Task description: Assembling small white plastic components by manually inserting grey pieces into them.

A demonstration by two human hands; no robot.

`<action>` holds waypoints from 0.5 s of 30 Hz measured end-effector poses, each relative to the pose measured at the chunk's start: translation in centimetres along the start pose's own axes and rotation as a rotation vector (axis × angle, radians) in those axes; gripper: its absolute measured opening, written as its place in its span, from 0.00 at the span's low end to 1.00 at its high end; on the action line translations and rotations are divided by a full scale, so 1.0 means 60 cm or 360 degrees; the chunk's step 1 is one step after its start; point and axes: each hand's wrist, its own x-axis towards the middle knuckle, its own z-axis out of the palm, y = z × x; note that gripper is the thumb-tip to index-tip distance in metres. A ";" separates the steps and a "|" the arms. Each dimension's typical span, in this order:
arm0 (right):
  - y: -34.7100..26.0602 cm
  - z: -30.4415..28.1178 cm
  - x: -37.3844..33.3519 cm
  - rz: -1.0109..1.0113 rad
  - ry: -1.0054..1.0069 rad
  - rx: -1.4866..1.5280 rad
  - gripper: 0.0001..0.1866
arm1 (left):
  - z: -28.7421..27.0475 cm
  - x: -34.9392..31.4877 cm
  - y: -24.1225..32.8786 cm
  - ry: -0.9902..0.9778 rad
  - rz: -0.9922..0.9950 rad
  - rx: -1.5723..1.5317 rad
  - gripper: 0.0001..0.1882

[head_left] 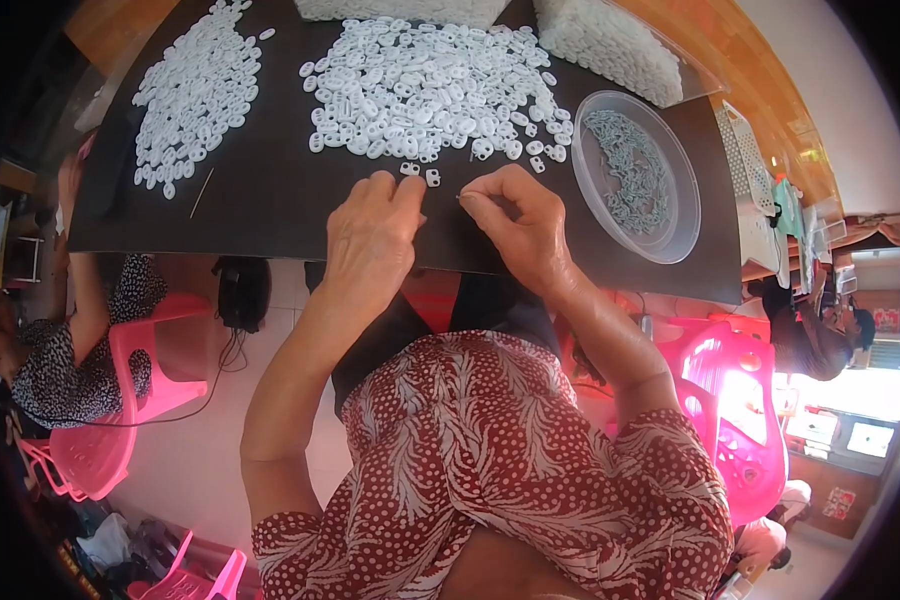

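My left hand (372, 228) is closed over the near part of the dark table, its fingers curled down. Its fingertips are hidden, so what they hold, if anything, does not show. My right hand (522, 222) pinches thumb and forefinger together just to the right; something tiny at the tips is too small to name. Just beyond the left fingers lie two small white plastic pieces with holes (432, 178). Past both hands spreads a large pile of white oval two-holed plastic pieces (425, 85). A round clear tub (682, 222) of tiny grey-blue, spring-like parts stands at the right.
Another heap of white oval pieces (195, 95) covers the table's left side, with a thin stick (202, 193) nearby. Clear bins of white parts (610, 45) stand at the far edge. Pink plastic chairs (90, 440) flank me. A person in patterned clothes (90, 345) sits at left.
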 end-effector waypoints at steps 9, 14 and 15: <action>-0.031 0.014 0.000 0.0188 -0.0152 0.0494 0.05 | -0.036 -0.026 0.015 0.0182 -0.1252 -0.2070 0.06; -0.052 0.020 -0.002 0.0184 -0.0266 0.0581 0.04 | -0.036 -0.041 0.030 0.0240 -0.1266 -0.2251 0.06; -0.055 0.022 -0.002 0.0204 -0.0296 0.0614 0.04 | -0.037 -0.043 0.033 0.0247 -0.1266 -0.2289 0.06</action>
